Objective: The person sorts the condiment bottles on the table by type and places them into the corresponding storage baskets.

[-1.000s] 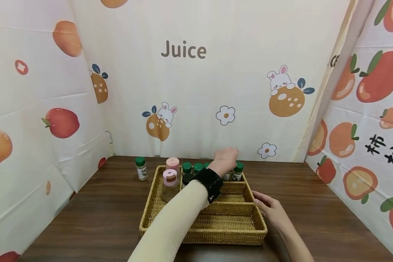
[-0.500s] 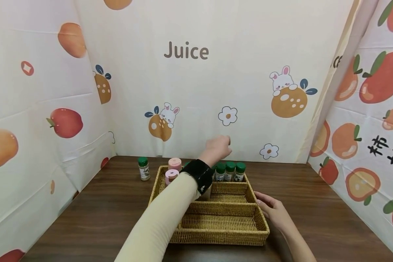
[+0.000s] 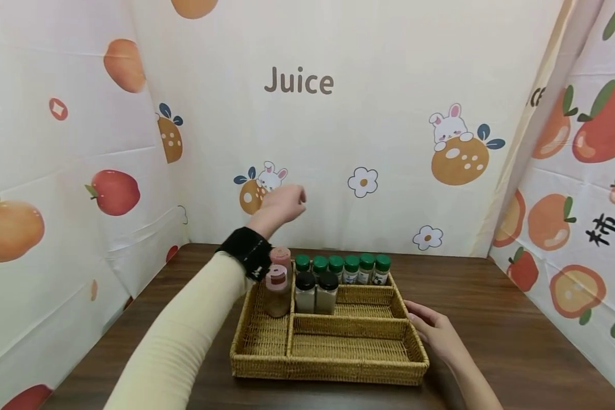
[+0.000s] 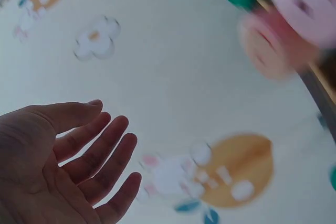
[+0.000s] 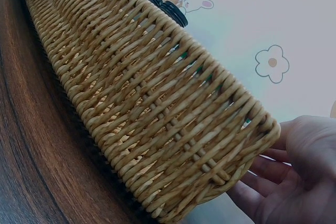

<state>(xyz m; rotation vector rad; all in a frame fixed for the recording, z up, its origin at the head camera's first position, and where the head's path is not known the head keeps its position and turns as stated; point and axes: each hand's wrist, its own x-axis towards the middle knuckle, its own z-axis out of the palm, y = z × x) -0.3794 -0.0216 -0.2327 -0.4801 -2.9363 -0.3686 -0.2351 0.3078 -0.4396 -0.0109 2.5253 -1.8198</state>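
Two hands: my left hand (image 3: pixel 282 206) empty, fingers (image 4: pixel 100 153) released; my right hand (image 3: pixel 433 330) flat against wicker tray (image 3: pixel 338 364).
Risk: swinging left sleeve (image 3: pixel 184 336) could topple pink-capped jars (image 3: pixel 278 285).

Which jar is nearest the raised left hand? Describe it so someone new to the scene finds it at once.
On the dark wooden table sits a wicker tray with compartments. In its left compartment two pink-lidded jars stand one behind the other; the rear pink-lidded jar is just right of the black wristband and below the left hand. Its neighbours to the right have green or black lids.
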